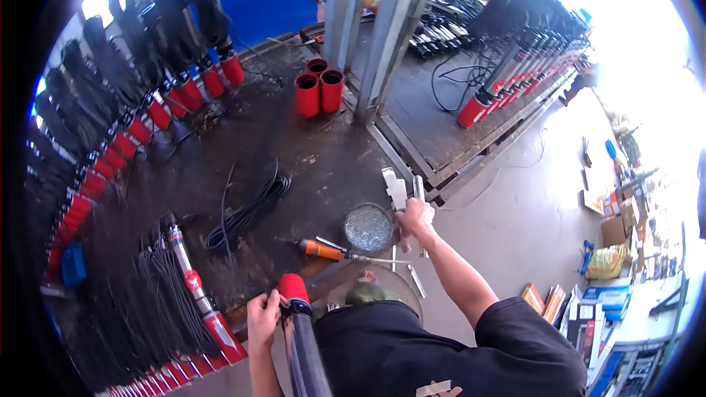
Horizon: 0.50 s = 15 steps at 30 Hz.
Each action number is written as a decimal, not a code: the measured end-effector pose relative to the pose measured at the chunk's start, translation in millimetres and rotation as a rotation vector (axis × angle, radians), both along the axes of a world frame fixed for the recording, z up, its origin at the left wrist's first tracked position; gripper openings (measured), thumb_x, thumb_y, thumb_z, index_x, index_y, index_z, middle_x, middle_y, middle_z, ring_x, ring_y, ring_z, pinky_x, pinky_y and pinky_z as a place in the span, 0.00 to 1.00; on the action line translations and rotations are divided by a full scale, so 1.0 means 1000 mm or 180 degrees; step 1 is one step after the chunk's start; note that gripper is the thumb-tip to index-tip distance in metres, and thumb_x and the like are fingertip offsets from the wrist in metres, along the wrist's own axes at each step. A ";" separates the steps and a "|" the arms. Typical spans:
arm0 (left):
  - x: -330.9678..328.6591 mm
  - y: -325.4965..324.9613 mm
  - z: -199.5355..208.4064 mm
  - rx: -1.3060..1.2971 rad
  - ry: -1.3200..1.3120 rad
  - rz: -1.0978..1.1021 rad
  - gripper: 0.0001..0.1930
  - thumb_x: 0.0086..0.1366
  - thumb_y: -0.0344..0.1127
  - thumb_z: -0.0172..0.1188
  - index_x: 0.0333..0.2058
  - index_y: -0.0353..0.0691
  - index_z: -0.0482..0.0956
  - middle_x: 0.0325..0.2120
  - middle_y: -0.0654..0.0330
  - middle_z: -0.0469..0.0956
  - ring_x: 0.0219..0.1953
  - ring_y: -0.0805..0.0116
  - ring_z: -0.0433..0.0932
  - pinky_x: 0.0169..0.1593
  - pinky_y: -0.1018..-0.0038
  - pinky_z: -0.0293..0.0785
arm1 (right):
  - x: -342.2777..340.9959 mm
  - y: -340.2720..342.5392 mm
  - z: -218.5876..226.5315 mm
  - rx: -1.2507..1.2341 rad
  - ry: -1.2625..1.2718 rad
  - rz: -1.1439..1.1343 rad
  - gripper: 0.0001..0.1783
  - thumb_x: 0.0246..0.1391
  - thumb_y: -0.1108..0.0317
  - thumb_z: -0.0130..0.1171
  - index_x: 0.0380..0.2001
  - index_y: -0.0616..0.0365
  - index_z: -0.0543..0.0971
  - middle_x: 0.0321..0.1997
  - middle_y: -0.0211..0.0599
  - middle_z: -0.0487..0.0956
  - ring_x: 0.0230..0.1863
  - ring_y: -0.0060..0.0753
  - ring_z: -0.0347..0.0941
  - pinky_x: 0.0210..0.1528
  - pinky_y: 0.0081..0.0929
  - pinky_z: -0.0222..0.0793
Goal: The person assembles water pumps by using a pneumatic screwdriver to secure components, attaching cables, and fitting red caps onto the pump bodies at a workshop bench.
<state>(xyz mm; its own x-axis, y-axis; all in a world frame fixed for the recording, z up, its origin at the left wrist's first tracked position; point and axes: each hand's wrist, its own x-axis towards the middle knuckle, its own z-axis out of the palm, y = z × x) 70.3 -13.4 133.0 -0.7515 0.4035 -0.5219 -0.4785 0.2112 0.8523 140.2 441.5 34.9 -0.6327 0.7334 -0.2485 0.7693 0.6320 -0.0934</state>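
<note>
A steel pump cylinder (305, 349) with a red end cap (294, 289) leans against my body at the lower middle. Beside its capped end, my left hand (262, 317) is closed in a pinch on something dark and small that I cannot make out. At the table's right edge my right hand (416, 217) curls over a narrow silver metal strip (419, 190); its fingertips are partly hidden. Flat pale metal pieces (396, 190) lie just beyond that hand. To its left stand a round dish of small metal parts (368, 227) and an orange power screwdriver (322, 250).
A coiled black cable (254, 209) lies mid-table. Three red cups (319, 90) stand near the metal posts (382, 37). Red-ended pumps with cables (158, 114) line the left side; more pumps (195, 287) lie near left. Another table (419, 121) holds further pumps. Boxes (614, 231) sit right.
</note>
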 end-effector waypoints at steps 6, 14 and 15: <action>0.005 0.004 0.000 -0.0293 0.0608 -0.0135 0.15 0.68 0.36 0.61 0.25 0.31 0.80 0.18 0.70 0.73 0.24 0.83 0.67 0.28 0.79 0.62 | 0.010 0.006 0.012 -0.0062 0.0427 -0.0526 0.27 0.36 0.46 0.69 0.28 0.64 0.86 0.27 0.51 0.83 0.35 0.52 0.83 0.42 0.41 0.79; -0.004 0.007 0.052 0.0208 0.0187 0.0446 0.13 0.71 0.35 0.58 0.28 0.32 0.78 0.13 0.69 0.66 0.14 0.83 0.61 0.20 0.81 0.53 | 0.023 -0.099 0.061 -0.2076 0.2684 0.0065 0.11 0.54 0.71 0.66 0.38 0.63 0.76 0.25 0.30 0.80 0.23 0.18 0.73 0.26 0.23 0.71; -0.007 0.005 0.057 0.0293 0.0129 0.0523 0.13 0.71 0.36 0.58 0.28 0.32 0.78 0.13 0.69 0.66 0.14 0.82 0.61 0.20 0.81 0.53 | 0.017 -0.127 0.071 -0.1916 0.2704 0.0387 0.09 0.55 0.70 0.66 0.37 0.62 0.78 0.25 0.29 0.80 0.24 0.18 0.74 0.27 0.21 0.71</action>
<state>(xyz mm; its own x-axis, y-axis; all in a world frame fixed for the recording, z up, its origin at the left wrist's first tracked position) 63.5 -8.8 189.8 -0.8309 0.3183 -0.4564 -0.4650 0.0534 0.8837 156.8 314.7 106.2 -0.8312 0.5559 0.0093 0.2377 0.3704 -0.8979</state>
